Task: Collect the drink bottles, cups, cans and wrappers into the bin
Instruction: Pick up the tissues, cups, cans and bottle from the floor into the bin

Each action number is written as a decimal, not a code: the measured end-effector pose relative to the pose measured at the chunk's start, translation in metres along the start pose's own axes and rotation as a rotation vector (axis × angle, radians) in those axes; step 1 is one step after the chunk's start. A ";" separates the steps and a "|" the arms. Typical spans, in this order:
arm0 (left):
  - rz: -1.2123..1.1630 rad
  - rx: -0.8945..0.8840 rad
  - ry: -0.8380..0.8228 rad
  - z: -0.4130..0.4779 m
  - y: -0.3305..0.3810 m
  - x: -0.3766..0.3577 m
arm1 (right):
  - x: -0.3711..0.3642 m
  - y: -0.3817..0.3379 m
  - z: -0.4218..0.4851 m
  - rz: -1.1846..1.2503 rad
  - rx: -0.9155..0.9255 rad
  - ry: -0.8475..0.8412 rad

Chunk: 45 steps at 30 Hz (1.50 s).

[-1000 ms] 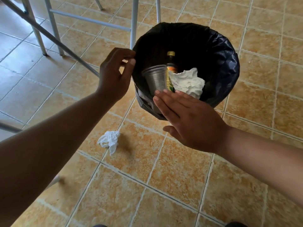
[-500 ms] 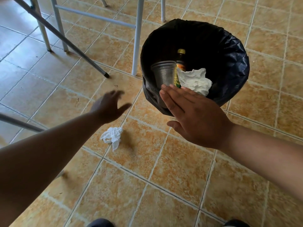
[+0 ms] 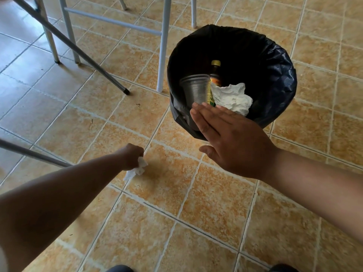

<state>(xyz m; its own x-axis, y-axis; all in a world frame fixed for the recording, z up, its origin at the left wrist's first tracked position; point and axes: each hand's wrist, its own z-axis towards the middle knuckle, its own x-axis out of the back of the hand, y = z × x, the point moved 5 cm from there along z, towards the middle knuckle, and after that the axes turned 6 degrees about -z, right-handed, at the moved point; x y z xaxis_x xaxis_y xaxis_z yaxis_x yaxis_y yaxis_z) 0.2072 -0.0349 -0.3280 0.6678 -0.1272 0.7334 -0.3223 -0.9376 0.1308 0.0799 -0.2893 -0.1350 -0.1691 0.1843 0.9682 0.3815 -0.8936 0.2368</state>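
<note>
A bin lined with a black bag [image 3: 275, 61] stands on the tiled floor. Inside it are a clear plastic cup [image 3: 195, 89], a brown bottle with a yellow cap [image 3: 215, 72] and a crumpled white tissue [image 3: 233, 99]. Down at the floor, my left hand [image 3: 130, 156] grips a crumpled white wrapper [image 3: 137, 169] that still touches the tiles, left of and nearer than the bin. My right hand [image 3: 231, 140] hovers flat, fingers straight, over the bin's near rim and holds nothing.
White metal furniture legs [image 3: 163, 46] stand just left of the bin, with a crossbar behind. A slanted grey leg with a black foot [image 3: 125, 91] and another grey bar [image 3: 29, 154] lie left of my left arm. Tiled floor surrounds everything.
My left hand left the bin's rim, dropped to the floor and closed on the white wrapper. My right hand stayed flat by the bin's near rim.
</note>
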 end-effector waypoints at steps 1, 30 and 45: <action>-0.039 -0.013 0.039 0.001 0.002 0.010 | 0.000 0.000 0.000 -0.004 0.002 -0.002; -0.515 -0.651 0.792 -0.076 0.201 0.222 | 0.005 0.000 0.000 0.039 0.010 0.029; -0.288 -0.424 0.677 -0.037 0.153 0.202 | 0.009 0.006 -0.001 0.087 0.044 -0.005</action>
<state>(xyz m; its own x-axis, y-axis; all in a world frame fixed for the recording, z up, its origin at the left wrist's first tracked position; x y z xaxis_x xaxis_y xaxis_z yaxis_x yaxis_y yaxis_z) 0.2676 -0.1918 -0.1354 0.2602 0.4461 0.8563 -0.5159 -0.6854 0.5138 0.0801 -0.2938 -0.1250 -0.1288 0.1093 0.9856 0.4344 -0.8872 0.1552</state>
